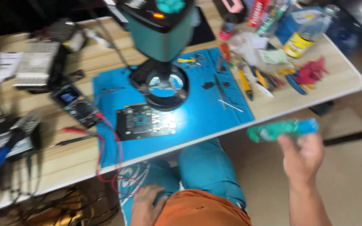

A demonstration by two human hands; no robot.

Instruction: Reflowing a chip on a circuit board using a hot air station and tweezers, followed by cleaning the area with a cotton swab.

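- The right hand [302,157] is closed on a blurred green-and-blue tool [282,129], probably a small board or handle, out past the worktop [348,83] near-right edge; a slack grip could drop it to the floor.
- The left hand [147,205] rests loosely open on the lap, holding nothing.
- Red test leads [105,146] dangling by the knee could snag and drag the circuit board [146,121] off the blue mat [214,109].

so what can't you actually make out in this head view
- Green object in the right hand: motion blur smears it, so its kind is unclear.
- Left hand: resting by the lap, its fingers run off the bottom edge.
- Circuit board on the blue mat: components too small and blurred to tell.
- Microscope: its top is cut off by the upper edge.
- Tools at the right of the table: blurred into a heap.
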